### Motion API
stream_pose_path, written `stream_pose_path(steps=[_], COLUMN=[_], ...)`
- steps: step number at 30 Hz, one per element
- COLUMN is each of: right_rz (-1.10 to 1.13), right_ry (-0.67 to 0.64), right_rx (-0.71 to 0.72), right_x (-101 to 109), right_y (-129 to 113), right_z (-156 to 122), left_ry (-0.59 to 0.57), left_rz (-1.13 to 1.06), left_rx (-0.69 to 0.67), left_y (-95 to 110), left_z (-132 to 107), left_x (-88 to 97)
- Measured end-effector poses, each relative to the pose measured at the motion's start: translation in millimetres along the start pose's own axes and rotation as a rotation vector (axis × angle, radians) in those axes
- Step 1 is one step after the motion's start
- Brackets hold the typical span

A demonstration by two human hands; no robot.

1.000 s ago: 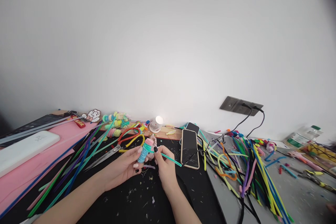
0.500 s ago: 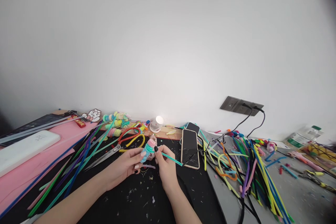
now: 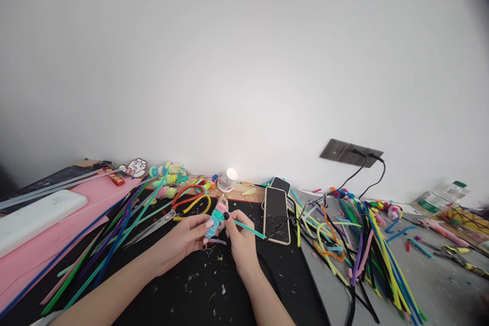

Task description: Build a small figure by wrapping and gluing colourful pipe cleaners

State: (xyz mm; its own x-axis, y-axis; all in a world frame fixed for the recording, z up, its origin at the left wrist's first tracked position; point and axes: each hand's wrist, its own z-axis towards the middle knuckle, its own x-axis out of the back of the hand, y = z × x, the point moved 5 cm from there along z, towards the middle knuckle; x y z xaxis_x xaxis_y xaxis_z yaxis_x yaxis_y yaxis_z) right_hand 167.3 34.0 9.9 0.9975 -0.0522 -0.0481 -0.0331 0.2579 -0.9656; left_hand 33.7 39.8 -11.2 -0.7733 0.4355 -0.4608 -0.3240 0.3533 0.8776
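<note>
My left hand (image 3: 182,242) grips a small coil of wound pipe cleaner (image 3: 216,218), teal, blue and pink, held upright above the black mat (image 3: 198,290). My right hand (image 3: 240,239) pinches the loose teal pipe cleaner (image 3: 249,230) that runs off the coil to the right, its fingers closed beside the coil. Both hands meet at the coil, just left of a phone.
Scissors with red and yellow handles (image 3: 171,210) lie left of the hands among long pipe cleaners (image 3: 114,229). Two phones (image 3: 275,214) lie to the right, then a heap of pipe cleaners (image 3: 367,249) and cables. A white case (image 3: 34,216) sits on pink sheets at left.
The coil has been turned and tilted a little between my fingers, with pink now showing more at its top. Both hands stay in place.
</note>
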Motion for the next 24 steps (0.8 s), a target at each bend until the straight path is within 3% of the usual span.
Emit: stream_pose_path(steps=[17, 24], right_rz=[-0.007, -0.082], right_ry=[-0.015, 0.013], right_rx=[-0.013, 0.014], right_x=[-4.9, -0.6], right_y=[-9.7, -7.0], right_z=[-1.4, -1.0], left_ry=[-0.107, -0.049], left_rz=[-0.054, 0.018], left_rx=[0.020, -0.010], left_y=[2.1, 6.1], left_z=[-6.2, -6.4], left_x=[-12.3, -10.6])
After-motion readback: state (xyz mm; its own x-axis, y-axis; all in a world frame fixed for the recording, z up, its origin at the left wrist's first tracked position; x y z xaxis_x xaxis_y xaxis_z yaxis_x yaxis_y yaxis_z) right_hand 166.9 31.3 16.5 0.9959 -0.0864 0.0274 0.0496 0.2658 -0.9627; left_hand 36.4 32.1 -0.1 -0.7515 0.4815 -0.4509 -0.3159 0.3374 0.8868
